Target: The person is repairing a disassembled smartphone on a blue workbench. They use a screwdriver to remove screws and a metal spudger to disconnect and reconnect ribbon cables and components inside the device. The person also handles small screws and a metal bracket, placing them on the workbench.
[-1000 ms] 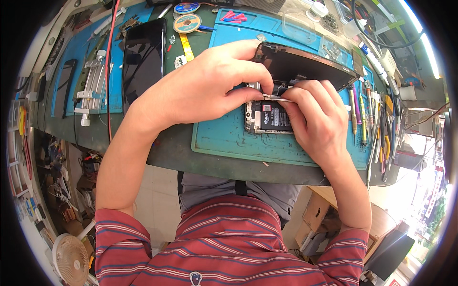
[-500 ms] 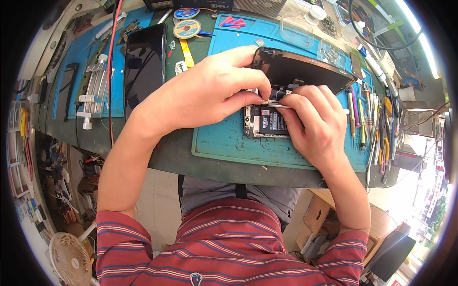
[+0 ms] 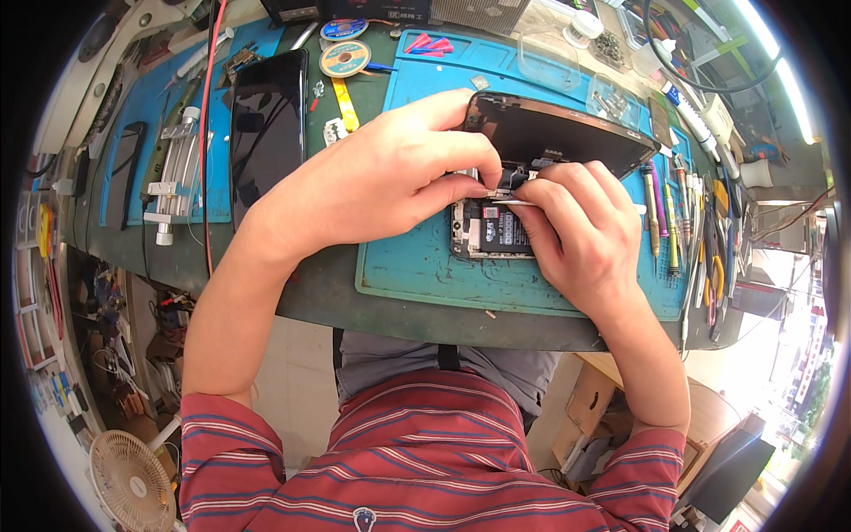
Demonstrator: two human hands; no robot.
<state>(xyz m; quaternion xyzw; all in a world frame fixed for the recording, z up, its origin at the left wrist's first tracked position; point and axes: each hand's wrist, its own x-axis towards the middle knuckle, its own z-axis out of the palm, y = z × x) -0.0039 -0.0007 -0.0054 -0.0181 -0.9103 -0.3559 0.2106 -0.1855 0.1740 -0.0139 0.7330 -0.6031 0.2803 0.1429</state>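
An opened smartphone lies on the blue work mat [image 3: 417,275], with its battery [image 3: 501,232] showing in the lower half. Its dark screen panel [image 3: 558,133] is tilted up along the far side. My left hand [image 3: 390,177] reaches over from the left, outer fingers at the panel's left edge. Its thumb and index fingertip come together above the phone's inside; anything between them is too small to make out. My right hand [image 3: 585,222] pinches a thin pale tool [image 3: 512,202], its tip just beside the left fingertips. My fingers cover part of the phone's inside.
To the left lie a large black phone [image 3: 269,133] and a metal clamp holder [image 3: 182,177]. Solder wire spools [image 3: 344,58] sit at the back. Screwdrivers [image 3: 659,208] and pliers [image 3: 714,257] line the right side. A red cable [image 3: 206,133] hangs across the left.
My right hand and the tool tip have shifted slightly to the left. My left hand keeps nearly the same pose, and the screen panel stays tilted up.
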